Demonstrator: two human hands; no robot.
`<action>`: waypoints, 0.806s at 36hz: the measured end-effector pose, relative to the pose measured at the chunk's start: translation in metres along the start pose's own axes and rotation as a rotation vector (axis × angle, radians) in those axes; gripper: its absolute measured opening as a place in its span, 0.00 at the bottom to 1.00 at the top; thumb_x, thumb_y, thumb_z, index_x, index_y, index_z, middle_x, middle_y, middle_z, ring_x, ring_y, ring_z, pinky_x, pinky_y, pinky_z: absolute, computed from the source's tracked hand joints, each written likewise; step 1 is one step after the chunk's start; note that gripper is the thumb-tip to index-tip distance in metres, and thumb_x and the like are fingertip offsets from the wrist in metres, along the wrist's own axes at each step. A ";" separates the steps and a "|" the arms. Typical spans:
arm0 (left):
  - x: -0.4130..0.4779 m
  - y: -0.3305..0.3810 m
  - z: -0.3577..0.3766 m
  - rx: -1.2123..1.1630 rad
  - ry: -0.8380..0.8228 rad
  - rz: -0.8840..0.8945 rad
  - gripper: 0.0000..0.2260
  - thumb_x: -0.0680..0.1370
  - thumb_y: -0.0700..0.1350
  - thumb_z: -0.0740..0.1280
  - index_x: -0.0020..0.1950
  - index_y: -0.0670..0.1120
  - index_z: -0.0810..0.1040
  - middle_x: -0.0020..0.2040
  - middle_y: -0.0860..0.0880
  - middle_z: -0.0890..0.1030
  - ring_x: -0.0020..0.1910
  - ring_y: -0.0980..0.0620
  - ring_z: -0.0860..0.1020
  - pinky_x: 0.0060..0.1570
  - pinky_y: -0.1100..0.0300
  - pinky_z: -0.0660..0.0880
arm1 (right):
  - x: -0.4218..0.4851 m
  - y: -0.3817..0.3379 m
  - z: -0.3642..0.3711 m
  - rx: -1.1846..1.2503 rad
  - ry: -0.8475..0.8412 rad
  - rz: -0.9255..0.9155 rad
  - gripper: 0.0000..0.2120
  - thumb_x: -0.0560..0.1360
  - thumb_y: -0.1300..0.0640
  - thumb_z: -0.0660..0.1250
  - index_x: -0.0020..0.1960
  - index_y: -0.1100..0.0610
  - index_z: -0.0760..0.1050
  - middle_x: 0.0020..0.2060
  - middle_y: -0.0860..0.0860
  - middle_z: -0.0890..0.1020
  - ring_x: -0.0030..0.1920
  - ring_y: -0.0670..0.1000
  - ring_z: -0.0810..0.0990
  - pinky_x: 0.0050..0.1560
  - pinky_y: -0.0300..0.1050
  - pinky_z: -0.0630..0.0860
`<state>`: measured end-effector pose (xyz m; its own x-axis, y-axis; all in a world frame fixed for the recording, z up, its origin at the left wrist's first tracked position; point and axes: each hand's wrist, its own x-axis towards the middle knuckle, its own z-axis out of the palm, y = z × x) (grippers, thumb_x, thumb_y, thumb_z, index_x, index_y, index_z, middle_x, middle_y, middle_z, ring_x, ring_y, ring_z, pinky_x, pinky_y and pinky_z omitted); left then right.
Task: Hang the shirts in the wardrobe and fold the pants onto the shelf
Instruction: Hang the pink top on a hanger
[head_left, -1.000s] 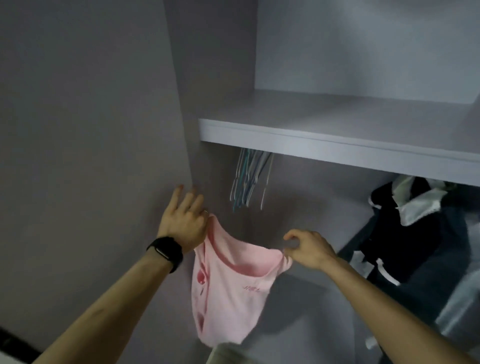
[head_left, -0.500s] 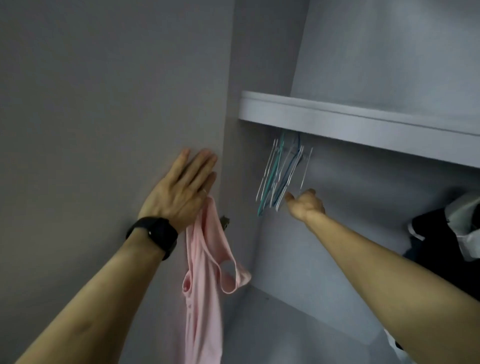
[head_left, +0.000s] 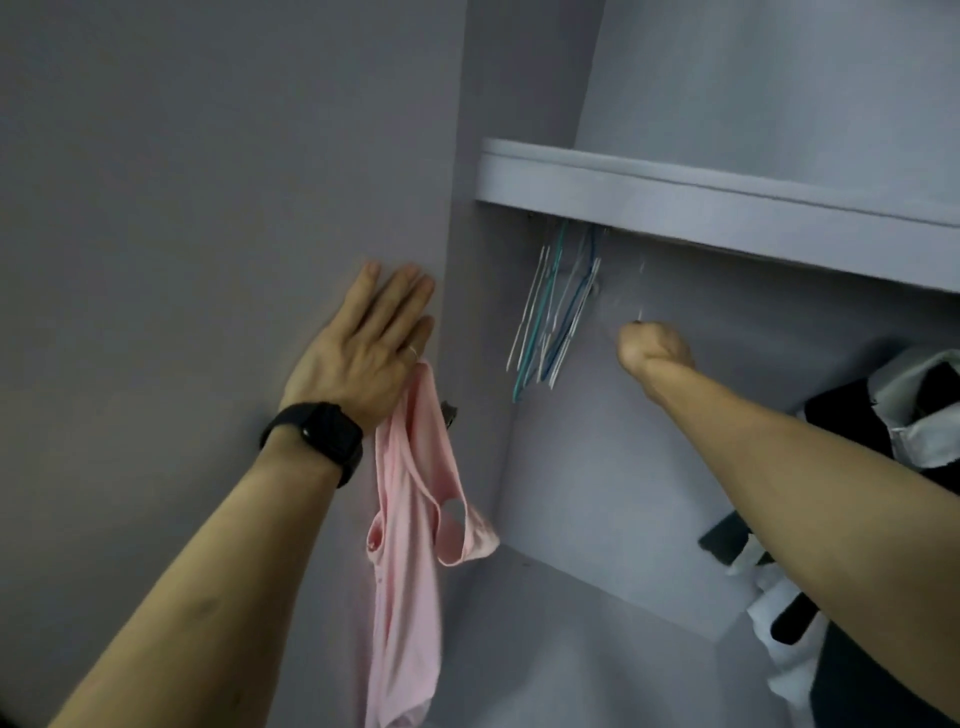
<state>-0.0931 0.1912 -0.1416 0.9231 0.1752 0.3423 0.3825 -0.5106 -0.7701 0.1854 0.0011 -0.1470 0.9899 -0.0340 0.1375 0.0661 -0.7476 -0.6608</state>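
Observation:
A pink shirt (head_left: 410, 545) hangs limp from under my left hand (head_left: 363, 353), pinched on the thumb side, which is hidden. That hand's straight fingers lie flat against the wardrobe's side panel (head_left: 208, 182). Under the shelf (head_left: 675, 202) a bunch of thin white, teal and blue hangers (head_left: 556, 322) dangles from a hidden rail. My right hand (head_left: 652, 348) is a curled fist just right of the bunch. A thin white hanger wire (head_left: 640, 312) sticks up from the fist, blurred.
Dark and white garments (head_left: 852, 415) hang at the right edge, partly behind my right forearm. The wardrobe's back wall and floor lie below the hangers. A black watch (head_left: 317, 436) is on my left wrist.
My right hand let go of the shirt's shoulder, reached up to the hangers and closed into a fist, drawing to the right. The shirt now hangs from my left hand alone.

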 end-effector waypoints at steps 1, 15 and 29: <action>-0.002 0.000 0.000 -0.026 -0.004 0.012 0.26 0.84 0.51 0.39 0.81 0.44 0.38 0.79 0.38 0.32 0.77 0.35 0.32 0.64 0.35 0.22 | -0.001 0.001 -0.009 -0.002 0.003 0.004 0.25 0.79 0.46 0.55 0.64 0.62 0.78 0.64 0.62 0.79 0.62 0.64 0.79 0.56 0.49 0.74; -0.004 -0.022 -0.053 -0.749 0.004 -0.049 0.11 0.76 0.36 0.69 0.58 0.41 0.84 0.53 0.40 0.83 0.58 0.37 0.79 0.75 0.39 0.60 | -0.134 0.111 -0.144 0.003 -0.172 -0.035 0.27 0.83 0.42 0.51 0.36 0.58 0.73 0.34 0.53 0.79 0.36 0.53 0.74 0.43 0.50 0.70; -0.041 0.065 -0.112 -1.182 -0.261 0.296 0.27 0.84 0.51 0.57 0.80 0.66 0.50 0.51 0.42 0.83 0.50 0.37 0.80 0.46 0.50 0.75 | -0.276 0.165 -0.183 0.563 -0.458 -0.167 0.25 0.78 0.37 0.61 0.30 0.50 0.58 0.26 0.44 0.61 0.28 0.45 0.59 0.28 0.37 0.59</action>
<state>-0.1108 0.0565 -0.1450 0.9997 0.0171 0.0169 0.0133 -0.9792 0.2025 -0.1002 -0.2341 -0.1592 0.9060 0.4222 0.0294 0.1526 -0.2610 -0.9532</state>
